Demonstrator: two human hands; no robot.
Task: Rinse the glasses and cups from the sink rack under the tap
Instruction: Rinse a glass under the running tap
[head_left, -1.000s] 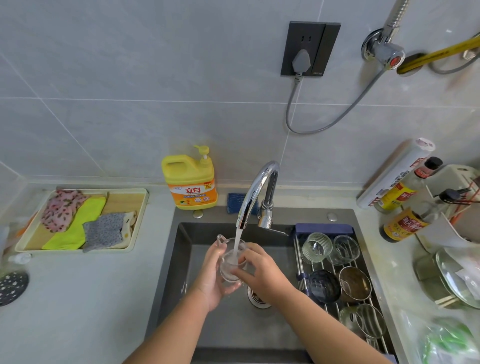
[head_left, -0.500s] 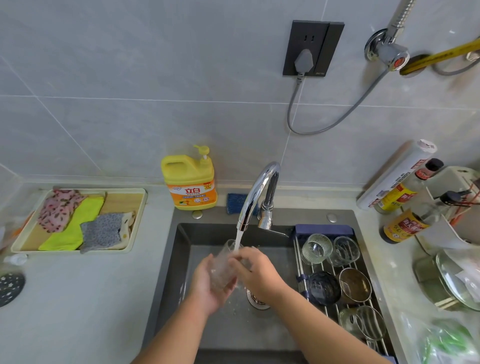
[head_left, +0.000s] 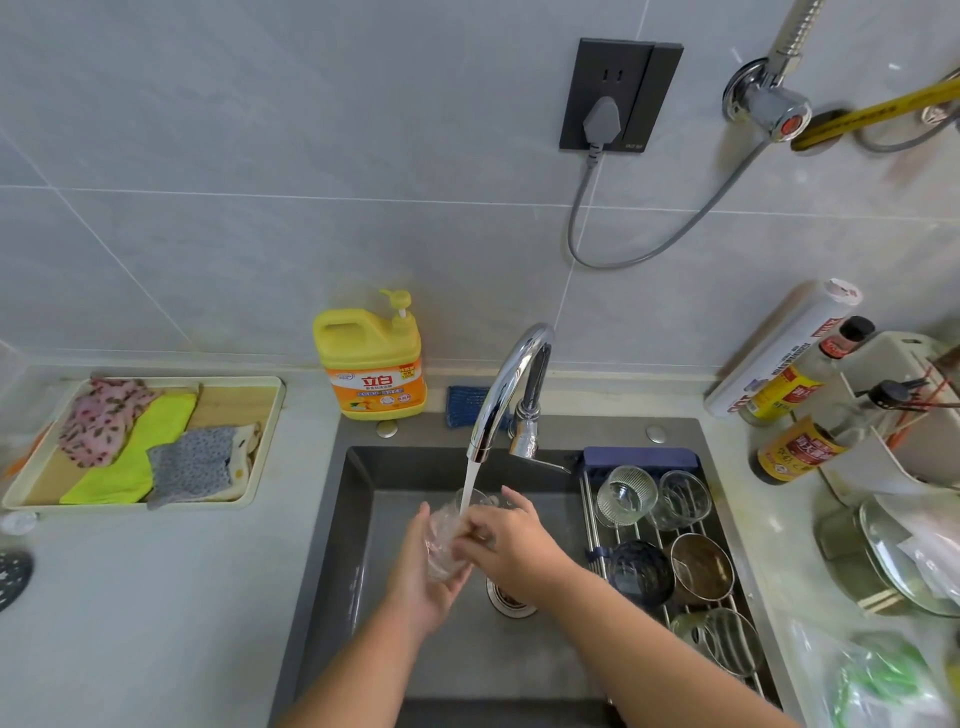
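While the tap (head_left: 511, 384) runs, entries as follows.

**Item 1: glass (head_left: 445, 543).** It is over the sink (head_left: 358, 519), tilted, with its mouth up under the stream (head_left: 470, 480). My left hand (head_left: 421, 577) cups it from below, fingers curled round its wall. My right hand (head_left: 511, 545) curls over its right side, fingertips pressed on the wet surface.

**Risks, as I judge them:**
- Slip: the glass is wet and tilted and held only by skin. A loosened hold would drop it onto the steel sink floor beside the drain (head_left: 506, 597), where it could chip or break.
- Splash: if the stream strikes the rim rather than the mouth, water would spray onto the desk (head_left: 156, 597).
- Knock: the spout sits just above the rim, so lifting the glass carelessly could hit it.
- Return: the rack (head_left: 589, 519) is crowded, so setting the glass down could clink it against the others.

**Containers:**
- Rack, at the sink's right edge, holds five vessels. The back row has a ribbed glass (head_left: 626, 493) and a plain glass (head_left: 680, 499). The middle row has a dark cup (head_left: 639, 571) and a brown cup (head_left: 701, 566). At the front is a clear glass (head_left: 722, 639). I can make out nothing inside any of them.
- Tray (head_left: 270, 441), at the desk's left edge, holds pink, yellow-green and grey cloths.
- Soap bottle (head_left: 371, 358), at the desk's back edge. Its fill level cannot be seen.
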